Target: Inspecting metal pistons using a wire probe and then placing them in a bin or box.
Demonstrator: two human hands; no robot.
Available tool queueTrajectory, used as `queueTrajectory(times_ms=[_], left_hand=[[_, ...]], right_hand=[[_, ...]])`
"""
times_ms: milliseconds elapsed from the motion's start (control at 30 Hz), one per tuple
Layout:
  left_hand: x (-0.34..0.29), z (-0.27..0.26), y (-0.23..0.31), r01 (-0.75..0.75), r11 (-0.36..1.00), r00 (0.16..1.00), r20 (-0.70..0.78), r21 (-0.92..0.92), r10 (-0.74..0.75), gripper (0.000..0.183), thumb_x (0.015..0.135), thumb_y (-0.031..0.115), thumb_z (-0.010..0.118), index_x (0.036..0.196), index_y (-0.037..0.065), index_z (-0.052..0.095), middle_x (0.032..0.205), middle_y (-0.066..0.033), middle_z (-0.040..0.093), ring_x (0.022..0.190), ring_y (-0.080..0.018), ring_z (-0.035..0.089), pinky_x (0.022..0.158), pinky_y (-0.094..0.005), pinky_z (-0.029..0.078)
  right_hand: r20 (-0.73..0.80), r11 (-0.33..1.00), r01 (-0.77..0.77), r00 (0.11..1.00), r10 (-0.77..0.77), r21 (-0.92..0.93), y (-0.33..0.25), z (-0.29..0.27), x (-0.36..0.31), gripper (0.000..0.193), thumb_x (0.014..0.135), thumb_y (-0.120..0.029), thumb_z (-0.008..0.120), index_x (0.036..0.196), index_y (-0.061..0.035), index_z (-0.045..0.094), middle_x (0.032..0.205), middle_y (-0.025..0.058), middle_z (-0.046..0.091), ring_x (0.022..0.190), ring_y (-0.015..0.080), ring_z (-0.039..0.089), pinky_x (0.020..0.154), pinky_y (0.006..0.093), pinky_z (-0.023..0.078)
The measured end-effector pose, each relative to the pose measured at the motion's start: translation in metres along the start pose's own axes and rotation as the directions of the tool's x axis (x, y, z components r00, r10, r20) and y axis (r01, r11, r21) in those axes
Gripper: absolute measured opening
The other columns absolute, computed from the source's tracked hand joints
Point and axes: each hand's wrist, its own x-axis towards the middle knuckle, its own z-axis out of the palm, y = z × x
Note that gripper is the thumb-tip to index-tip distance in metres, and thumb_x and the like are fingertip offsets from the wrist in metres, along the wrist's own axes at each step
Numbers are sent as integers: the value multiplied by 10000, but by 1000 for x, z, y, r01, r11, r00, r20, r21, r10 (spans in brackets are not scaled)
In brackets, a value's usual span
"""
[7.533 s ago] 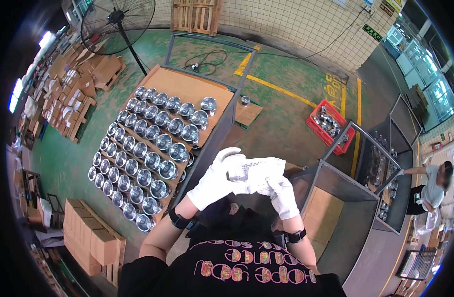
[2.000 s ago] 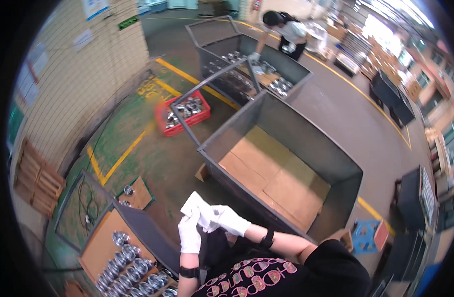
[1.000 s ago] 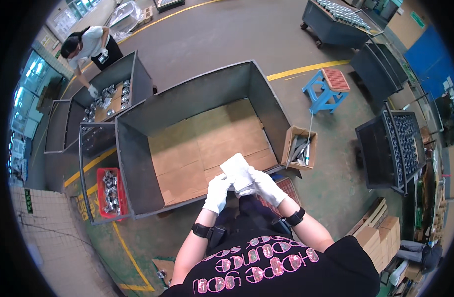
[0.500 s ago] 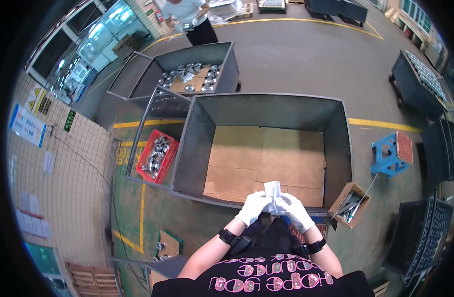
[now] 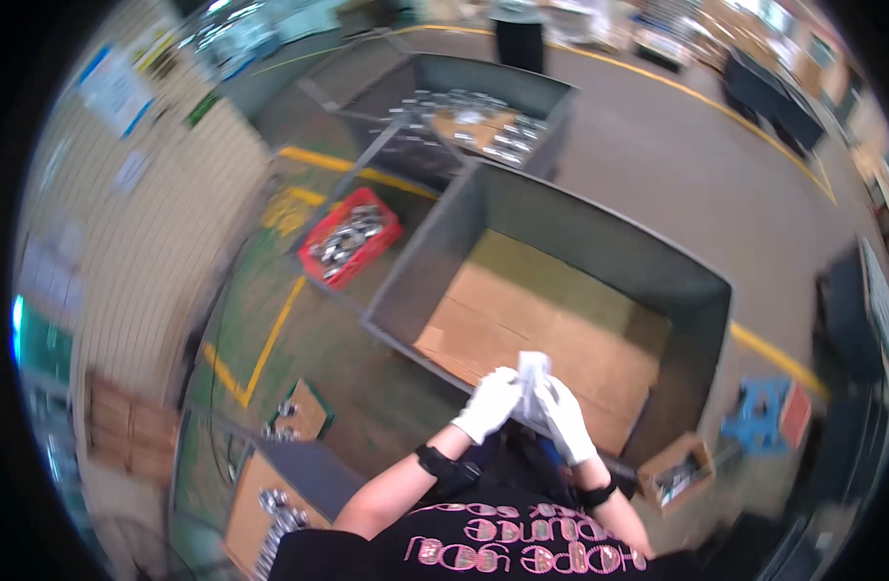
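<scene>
Both of my hands wear white gloves and meet in front of my body, over the near edge of the large grey metal bin (image 5: 599, 215). A folded white cloth (image 5: 534, 366) stands up between them; blur hides its exact kind. My left hand (image 5: 489, 405) pinches it from the left with bent fingers. From the right, my right hand (image 5: 565, 418) closes on it with longer, straighter fingers. Flat brown cardboard (image 5: 561, 320) lines the floor of the bin beyond my hands.
A red crate (image 5: 351, 237) of shiny metal parts stands left of the bin, and another grey bin (image 5: 551, 126) holds similar parts behind. At right are a small cardboard box (image 5: 675, 473) of tools and a blue stool (image 5: 754, 416). More metal parts (image 5: 282, 518) lie at lower left.
My view has turned left, so the bin now sits slanted and parts at lower left show. The person at the back is mostly cut off. My hands stay together on the cloth.
</scene>
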Motion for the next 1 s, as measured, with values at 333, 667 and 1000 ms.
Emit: queueTrajectory(times_ms=[333, 667, 1000], left_hand=[[-59, -35, -18, 317, 943, 946, -33, -102, -322, 290, 889, 275, 647, 1038, 35, 715, 1082, -192, 701, 1008, -376, 687, 862, -470, 539], [-320, -171, -217, 840, 406, 84, -652, -360, -753, 582, 878, 485, 584, 1186, 6, 706, 1248, -235, 681, 1197, -376, 634, 1028, -465, 505], [-441, -254, -499, 989, 32, 106, -543, 145, -833, 315, 896, 243, 641, 1104, 46, 773, 1191, -160, 735, 1162, -315, 686, 959, -464, 530]], right_hand=[[347, 924, -266, 924, 162, 276, 57, 45, 30, 405, 1020, -191, 669, 1358, -5, 549, 1153, 95, 683, 886, 185, 690, 776, 318, 586], [622, 972, -221, 752, 220, -77, 41, 187, 27, 272, 1025, -115, 629, 1273, -8, 598, 923, 93, 701, 779, 194, 691, 719, 337, 595], [382, 949, -200, 880, 283, -242, 33, 280, -26, 212, 1014, -114, 635, 1204, -22, 618, 889, 83, 697, 740, 194, 691, 689, 323, 592]])
